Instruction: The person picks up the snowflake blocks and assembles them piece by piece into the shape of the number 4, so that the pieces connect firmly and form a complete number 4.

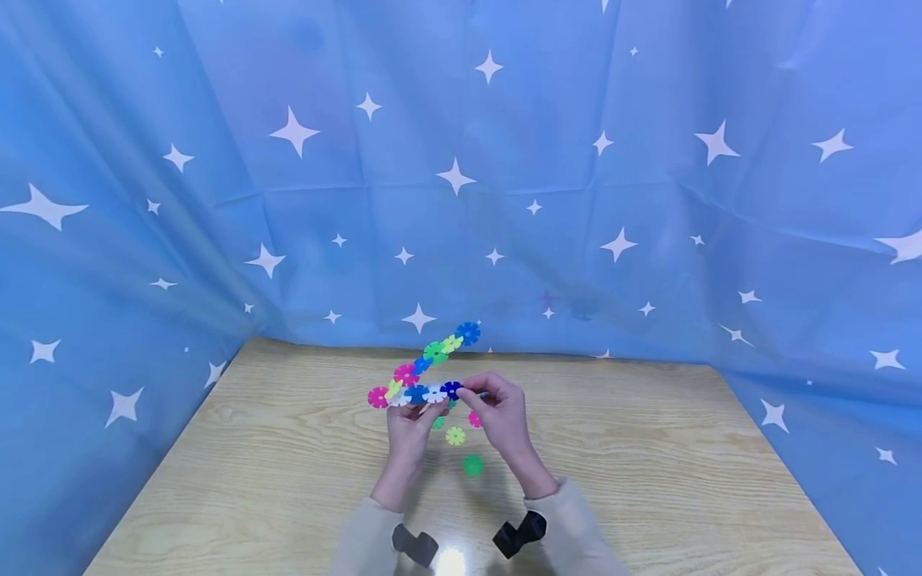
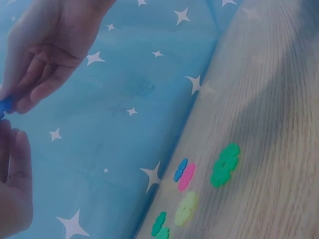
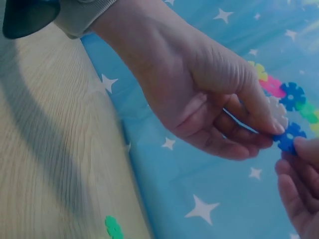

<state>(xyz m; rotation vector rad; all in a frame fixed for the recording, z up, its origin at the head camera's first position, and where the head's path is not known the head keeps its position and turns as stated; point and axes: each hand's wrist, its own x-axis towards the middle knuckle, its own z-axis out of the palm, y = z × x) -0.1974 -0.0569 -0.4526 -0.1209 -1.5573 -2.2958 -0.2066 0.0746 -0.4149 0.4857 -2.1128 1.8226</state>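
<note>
Grasps a bent chain of notched discs with the left hand, thumb over a white disc. With the right hand, pinches the dark blue disc right next to it, at the chain's near end. Holds the whole chain raised over the wood-grained table. Leftward from the thumb, has a mid-blue disc, another white one, a yellow-green one and a pink disc at the far left; has the other run slanting up and away to a blue tip disc. Beneath the hands, has loose pieces on the tabletop: a yellow-green piece, a green piece nearest the body, and a pink piece partly behind the right hand. Wears pale sleeves and a black device at each wrist. Faces a blue cloth with white stars, hung behind and beside the table.
</note>
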